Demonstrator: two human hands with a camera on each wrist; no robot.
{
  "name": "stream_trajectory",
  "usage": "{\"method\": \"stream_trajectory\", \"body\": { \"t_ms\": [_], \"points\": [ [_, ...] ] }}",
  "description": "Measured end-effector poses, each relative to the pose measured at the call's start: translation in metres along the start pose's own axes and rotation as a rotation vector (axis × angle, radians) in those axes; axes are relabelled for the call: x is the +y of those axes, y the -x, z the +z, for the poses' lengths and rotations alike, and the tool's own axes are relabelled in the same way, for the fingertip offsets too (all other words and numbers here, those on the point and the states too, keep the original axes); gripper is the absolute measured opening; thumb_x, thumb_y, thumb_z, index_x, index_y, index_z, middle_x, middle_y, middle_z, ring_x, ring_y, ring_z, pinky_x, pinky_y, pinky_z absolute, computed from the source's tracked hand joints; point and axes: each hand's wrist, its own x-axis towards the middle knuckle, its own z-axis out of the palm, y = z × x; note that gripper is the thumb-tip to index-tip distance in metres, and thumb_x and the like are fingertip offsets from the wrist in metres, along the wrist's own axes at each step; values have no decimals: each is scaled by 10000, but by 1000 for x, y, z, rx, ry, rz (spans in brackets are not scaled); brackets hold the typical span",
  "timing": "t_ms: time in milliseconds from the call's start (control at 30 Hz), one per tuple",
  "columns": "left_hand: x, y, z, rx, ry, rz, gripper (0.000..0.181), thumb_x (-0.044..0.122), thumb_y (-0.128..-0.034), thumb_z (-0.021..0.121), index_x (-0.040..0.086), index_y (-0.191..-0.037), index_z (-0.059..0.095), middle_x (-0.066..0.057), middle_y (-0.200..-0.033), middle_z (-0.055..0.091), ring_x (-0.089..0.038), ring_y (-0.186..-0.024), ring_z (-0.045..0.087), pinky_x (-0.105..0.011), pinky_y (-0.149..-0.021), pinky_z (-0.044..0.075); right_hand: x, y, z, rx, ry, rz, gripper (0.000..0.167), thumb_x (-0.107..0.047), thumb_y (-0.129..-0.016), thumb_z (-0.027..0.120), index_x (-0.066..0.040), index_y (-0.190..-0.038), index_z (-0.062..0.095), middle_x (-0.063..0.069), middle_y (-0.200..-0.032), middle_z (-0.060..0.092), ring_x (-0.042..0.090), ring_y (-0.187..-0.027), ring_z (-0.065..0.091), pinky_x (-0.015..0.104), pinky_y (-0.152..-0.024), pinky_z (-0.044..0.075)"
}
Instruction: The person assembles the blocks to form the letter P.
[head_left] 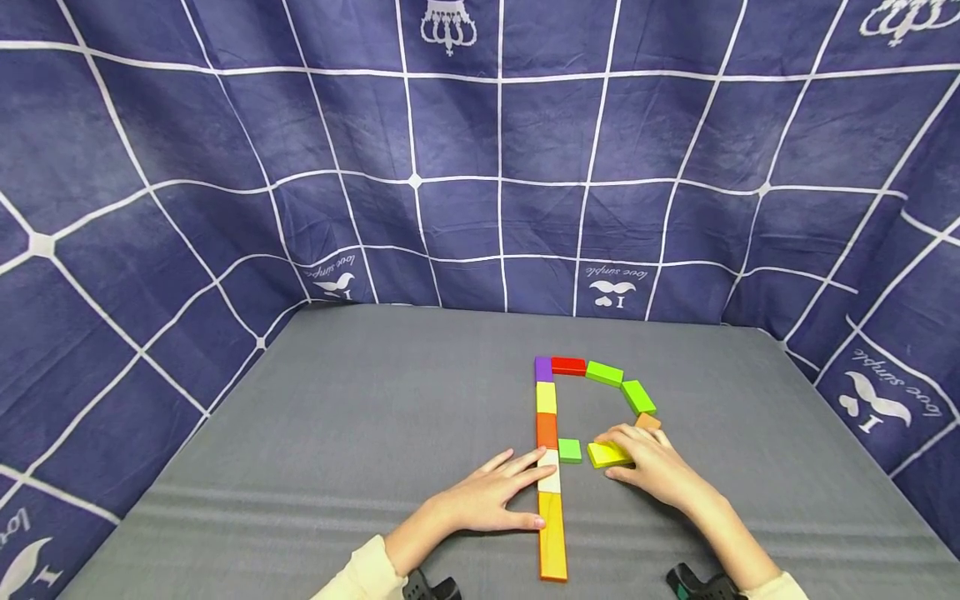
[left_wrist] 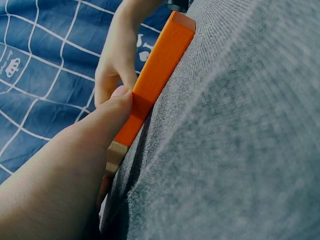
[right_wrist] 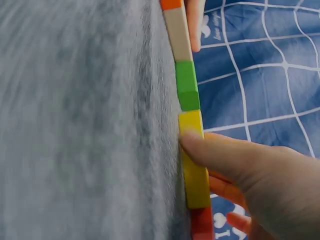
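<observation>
In the head view my right hand pinches a yellow block lying on the grey cloth, thumb on the near side and fingers on the far side. A small green block lies just left of it, a narrow gap between. My left hand is spread over a straight column of blocks. Its fingertips touch the white block, and its thumb touches the side of a long orange block. Above the white block come a red-orange block, a pale yellow one and a purple one.
From the purple block a curve runs right: a red block, a green block, another green block and a light orange block, partly hidden by my right hand. A blue checked curtain surrounds the grey surface.
</observation>
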Motion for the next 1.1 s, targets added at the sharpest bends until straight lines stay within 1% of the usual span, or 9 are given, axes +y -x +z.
{"method": "stream_trajectory", "body": {
  "t_ms": [200,333,400,500,633,733,800,900,1100],
  "points": [
    [0,0,0,-3,-2,4,669,612,-861,420,338,-1436,217,73,-1529,157,-45,-1376,231,-392,-1153,156,2,-6,3,16,62,-32,313,-214,-745,722,-190,-1046,641,-83,-979,625,123,-947,574,434,-876,385],
    [0,0,1,1,-4,3,668,614,-862,417,340,-1436,215,79,-1529,154,-46,-1374,235,-389,-1153,158,2,-8,4,2,44,-29,326,-254,-753,718,-184,-1061,639,-63,-1004,622,146,-966,579,443,-871,392],
    [-1,0,1,1,-7,3,668,615,-862,414,340,-1437,214,81,-1529,153,-47,-1374,237,-389,-1152,159,5,-7,3,14,3,-4,332,-277,-771,703,-175,-1081,634,-29,-1054,615,187,-1015,566,476,-901,369],
    [-1,0,0,2,-6,5,668,613,-862,418,338,-1436,216,76,-1529,156,-48,-1374,238,-392,-1152,160,15,-2,-1,78,-62,63,344,-277,-795,681,-142,-1107,625,48,-1140,583,279,-1082,525,511,-883,350],
    [-2,0,0,5,-7,7,670,611,-861,423,337,-1436,217,71,-1529,158,-49,-1376,234,-392,-1151,159,33,9,-7,160,-135,159,396,-233,-787,694,-44,-1122,599,163,-1164,526,371,-1086,491,527,-865,391],
    [-2,0,0,5,-9,5,671,613,-860,421,340,-1437,214,77,-1529,153,-49,-1377,229,-389,-1152,158,43,14,-8,142,-185,221,463,-237,-785,700,11,-1151,562,219,-1156,494,393,-1079,482,550,-878,412],
    [-2,0,0,3,-5,4,671,614,-860,421,340,-1437,214,81,-1529,150,-49,-1378,229,-389,-1152,156,46,16,-7,125,-203,254,483,-242,-788,697,17,-1168,546,228,-1153,489,394,-1087,479,555,-891,405],
    [-1,0,-1,4,-8,4,672,613,-861,421,334,-1437,218,75,-1529,155,-51,-1377,232,-391,-1151,161,46,15,-5,118,-213,271,487,-243,-788,695,8,-1175,538,213,-1140,498,384,-1088,487,550,-901,401],
    [0,0,0,8,-14,4,670,611,-862,421,336,-1437,215,69,-1528,165,-56,-1377,235,-388,-1151,164,42,12,-2,140,-203,262,465,-242,-774,707,4,-1141,563,188,-1108,517,363,-1067,506,533,-898,412]
  ]
}}
